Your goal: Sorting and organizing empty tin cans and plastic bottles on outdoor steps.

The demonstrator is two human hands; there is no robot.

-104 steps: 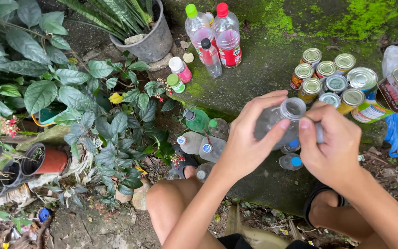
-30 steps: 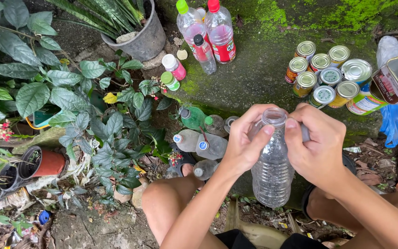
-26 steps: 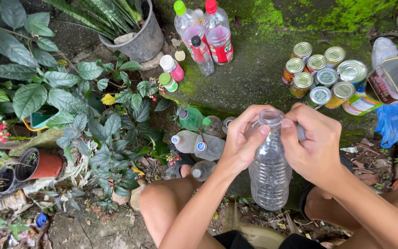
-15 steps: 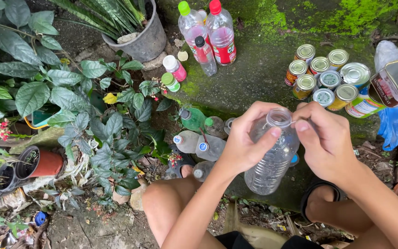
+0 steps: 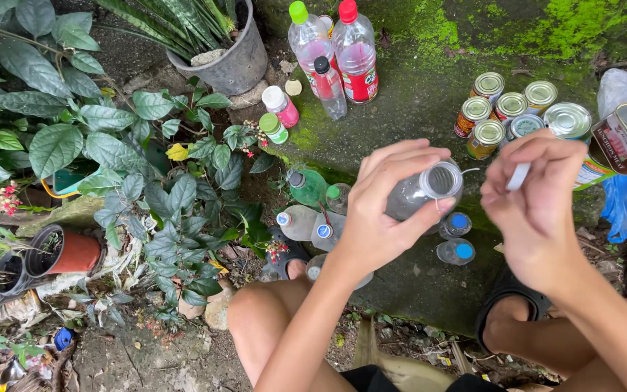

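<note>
the left hand (image 5: 382, 210) is holding a clear plastic bottle (image 5: 421, 192) by its upper part, with the fingers wrapped over the top of it and the thumb pressing near the open neck. the bottle is lying tilted in the hand, with its open mouth pointing to the right, toward the right hand (image 5: 538, 196). it is being held in the air above the mossy concrete ledge (image 5: 400, 109), just in front of the ledge's near edge. the left forearm is coming up from below, over the bare knee.

the right hand is raised just beside the bottle mouth and is not touching it. its fingers are closed narrowly, pinching a small white piece (image 5: 518, 176) between the thumb and the fingertips; what this piece is, i cannot tell.

on the ledge, behind the right hand, a group of tin cans (image 5: 517, 116) is standing. at the far left part of the ledge, tall bottles with red and green caps (image 5: 332, 58) are standing. below the ledge's edge, under the held bottle, two small bottles with blue caps (image 5: 457, 238) are lying.
</note>
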